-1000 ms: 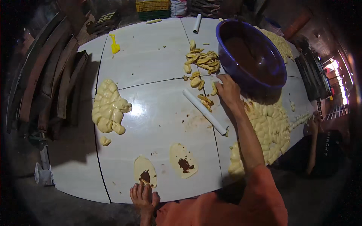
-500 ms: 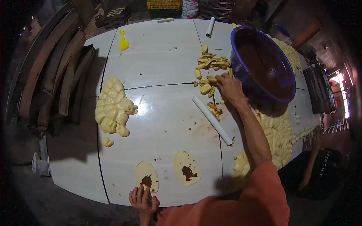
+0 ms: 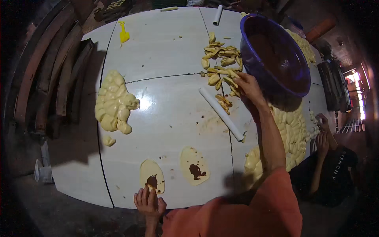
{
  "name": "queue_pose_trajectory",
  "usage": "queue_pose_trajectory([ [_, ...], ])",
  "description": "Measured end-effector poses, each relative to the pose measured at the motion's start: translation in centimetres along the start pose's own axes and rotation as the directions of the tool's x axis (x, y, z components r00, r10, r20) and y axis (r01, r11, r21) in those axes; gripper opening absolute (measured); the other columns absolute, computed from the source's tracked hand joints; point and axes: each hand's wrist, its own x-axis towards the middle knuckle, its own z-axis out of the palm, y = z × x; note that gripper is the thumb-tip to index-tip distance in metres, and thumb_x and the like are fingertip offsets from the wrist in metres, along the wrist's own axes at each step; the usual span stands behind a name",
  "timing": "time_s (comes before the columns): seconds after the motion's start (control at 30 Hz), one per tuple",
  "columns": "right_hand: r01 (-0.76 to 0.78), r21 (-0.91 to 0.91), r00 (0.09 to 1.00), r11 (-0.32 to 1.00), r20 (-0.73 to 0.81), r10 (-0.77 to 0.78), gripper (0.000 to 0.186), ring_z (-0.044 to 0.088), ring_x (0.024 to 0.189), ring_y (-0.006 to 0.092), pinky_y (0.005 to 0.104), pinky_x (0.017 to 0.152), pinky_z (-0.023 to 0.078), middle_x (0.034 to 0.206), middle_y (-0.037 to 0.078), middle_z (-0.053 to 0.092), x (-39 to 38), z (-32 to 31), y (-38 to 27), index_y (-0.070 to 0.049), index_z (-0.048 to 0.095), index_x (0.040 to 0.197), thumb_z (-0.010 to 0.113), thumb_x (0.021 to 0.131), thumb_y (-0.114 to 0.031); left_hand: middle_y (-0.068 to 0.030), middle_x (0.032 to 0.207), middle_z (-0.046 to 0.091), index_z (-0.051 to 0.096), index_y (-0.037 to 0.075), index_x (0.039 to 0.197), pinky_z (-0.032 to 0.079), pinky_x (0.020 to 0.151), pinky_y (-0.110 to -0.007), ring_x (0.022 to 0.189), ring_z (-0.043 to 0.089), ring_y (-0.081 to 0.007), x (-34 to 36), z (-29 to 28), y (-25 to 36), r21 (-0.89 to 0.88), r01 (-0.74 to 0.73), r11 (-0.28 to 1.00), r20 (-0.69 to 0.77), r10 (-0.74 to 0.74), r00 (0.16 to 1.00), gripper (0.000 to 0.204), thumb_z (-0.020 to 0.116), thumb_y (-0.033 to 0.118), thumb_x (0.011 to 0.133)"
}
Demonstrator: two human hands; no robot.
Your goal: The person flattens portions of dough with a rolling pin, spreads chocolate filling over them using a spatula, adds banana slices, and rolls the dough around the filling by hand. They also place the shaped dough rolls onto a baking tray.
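Observation:
My left hand (image 3: 148,202) rests at the near edge of a flattened oval of pale dough (image 3: 147,170) bearing a brown patch. Its fingertips touch the dough and its thumb stands apart; what lies under the fingers is partly hidden. Beside it is a second dough oval (image 3: 185,158) with a similar brown patch and dark specks. Reaching to the far right, my right hand (image 3: 250,90) pinches a slice of banana (image 3: 233,74) at the edge of a heap of banana pieces (image 3: 213,80). A white tube (image 3: 221,114) lies just nearer than the heap.
A blue-purple basin (image 3: 246,59) with brown contents stands beyond my right hand. Dough lumps (image 3: 112,102) lie left, more dough pieces (image 3: 290,130) right. A yellow toy shovel (image 3: 124,36) and another white tube (image 3: 217,15) are far off. At right, a co-worker's hands (image 3: 323,136) are near dough.
The whole view has shifted, so the table sits higher. My right hand has drawn slightly back, with the banana slice at its fingertips. My left hand stays at the dough's edge.

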Motion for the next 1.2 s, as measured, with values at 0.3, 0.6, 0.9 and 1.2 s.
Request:
queue_pose_trajectory([
  [0.3,0.134,-0.389,0.959,0.911,-0.182,-0.218,0.046,0.070,0.104,0.0291,0.0368,0.092,0.053,0.119,0.019,0.071,-2.2,0.0,-1.3,0.002,0.069,0.125,0.069,0.095,-0.033,-0.0129,0.136,0.064,0.068,0.013,0.130,0.037,0.112,-0.057,0.128,0.056,-0.0354,0.0,-0.2,0.2,-0.027,0.027,0.999,-0.028,-0.028,0.999,0.047,0.064,0.029,0.087],
  [0.6,0.113,0.148,0.905,0.982,0.393,-0.163,0.024,0.061,0.084,0.0144,0.0288,0.077,0.050,0.093,0.005,0.064,-20.0,6.7,-6.0,0.002,0.075,0.109,0.070,0.092,-0.013,-0.0135,0.141,0.059,0.063,0.012,0.133,0.036,0.113,-0.058,0.134,0.052,-0.0357,0.6,0.8,-0.6,-0.093,-0.049,0.994,-0.129,0.037,0.991,0.048,0.067,0.021,0.086],
  [0.9,0.500,-0.160,0.808,0.851,0.441,-0.392,0.025,0.069,0.092,0.0264,0.0380,0.080,0.057,0.109,0.010,0.066,-27.2,9.8,-3.8,-0.012,0.075,0.115,0.070,0.092,-0.019,-0.0112,0.143,0.057,0.069,0.015,0.124,0.025,0.118,-0.063,0.137,0.049,-0.0343,1.9,-0.7,1.5,-0.143,-0.067,0.987,-0.107,0.052,0.993,0.041,0.078,0.021,0.084],
  [1.2,0.475,-0.139,0.847,0.869,0.342,-0.408,0.023,0.069,0.087,0.0238,0.0361,0.074,0.057,0.103,0.008,0.065,-28.7,9.9,-2.3,-0.015,0.075,0.112,0.073,0.090,-0.019,-0.0065,0.135,0.062,0.073,0.019,0.104,0.025,0.116,-0.070,0.135,0.051,-0.0307,7.1,0.1,8.5,-0.250,-0.295,0.922,-0.010,0.302,0.953,0.026,0.082,0.025,0.081],
])
